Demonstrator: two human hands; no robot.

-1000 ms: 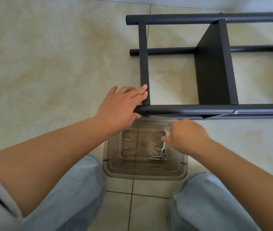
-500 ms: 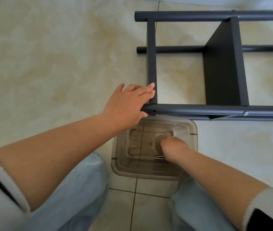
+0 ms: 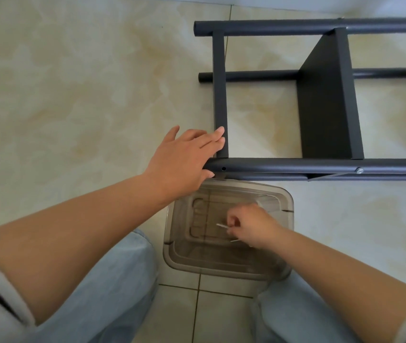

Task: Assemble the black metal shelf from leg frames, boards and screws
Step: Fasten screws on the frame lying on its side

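Right hand now pinching screw in bin | left hand flat on shelf | no legible writing

Left hand rests flat-fingered on the end of the black shelf frame; below it, right hand pinches a screw inside the clear plastic bin

Two hands, one black shelf frame, one fitted board, one clear bin, two loose screws
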